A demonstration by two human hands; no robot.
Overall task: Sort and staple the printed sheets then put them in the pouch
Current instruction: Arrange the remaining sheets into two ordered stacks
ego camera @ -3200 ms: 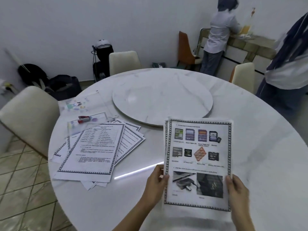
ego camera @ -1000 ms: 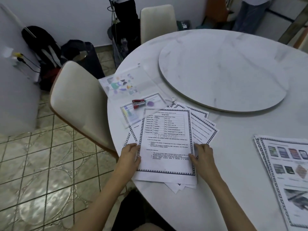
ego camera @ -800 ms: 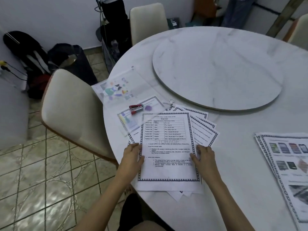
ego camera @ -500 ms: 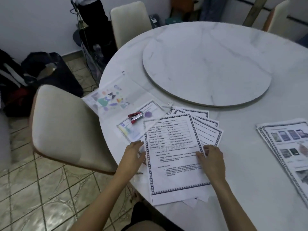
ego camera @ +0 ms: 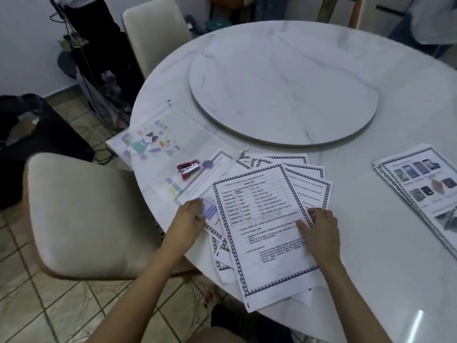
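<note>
A: Holding anything, those hands?
B: Nothing gripped. The left hand [ego camera: 189, 217] rests loose fingers on the pouch's [ego camera: 170, 144] near corner. The right hand [ego camera: 319, 231] lies flat on the top sheet's right edge.
A: And the sheets [ego camera: 262, 219]?
B: Fanned at the table's [ego camera: 371, 256] near edge. A second stack [ego camera: 420, 186] lies well apart, to the right.
A: The stapler [ego camera: 188, 167]?
B: On the pouch, left of the fan.

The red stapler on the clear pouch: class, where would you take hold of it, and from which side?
Probably pinch the stapler across its two long sides near the middle, coming from above. It lies flat and diagonal on the pouch with nothing against its sides. The left hand is nearer.
</note>
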